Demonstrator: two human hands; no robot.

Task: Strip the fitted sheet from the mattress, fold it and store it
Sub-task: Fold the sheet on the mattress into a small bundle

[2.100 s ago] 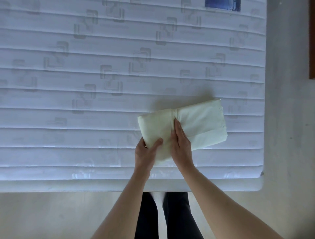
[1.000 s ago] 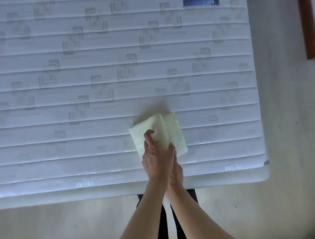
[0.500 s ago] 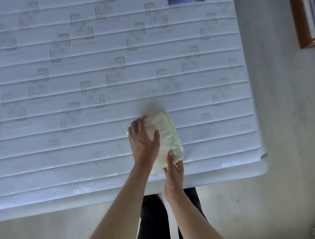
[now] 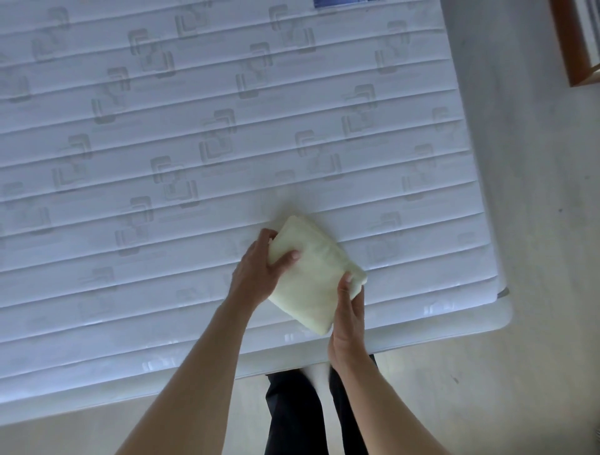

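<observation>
From my head camera, looking down: I have the fitted sheet (image 4: 313, 274) folded into one small pale-yellow bundle, lying on the bare mattress (image 4: 194, 130) toward five o'clock of its quilted top, close to the near edge where I stand. My left hand (image 4: 259, 269) grips the bundle's nine o'clock side, thumb pressed over the top and fingers curled round the far corner, so the layers cannot spring open. My right hand (image 4: 349, 311) pinches the four o'clock corner, thumb on top and the other fingers hidden beneath, I judge to get under the bundle and take its weight. Holding it from two opposite sides keeps the fold tight; I think lifting it for storage comes next, and a loose grip could let the elastic edge unroll.

Counting what I see: one sheet bundle, one mattress, two hands, both on the sheet. One blue label (image 4: 337, 3) sits at the mattress's twelve o'clock edge. One wooden frame (image 4: 571, 45) shows at two o'clock over the floor (image 4: 535, 227). My dark trousers (image 4: 292, 419) show at six o'clock. No storage place is in view.
</observation>
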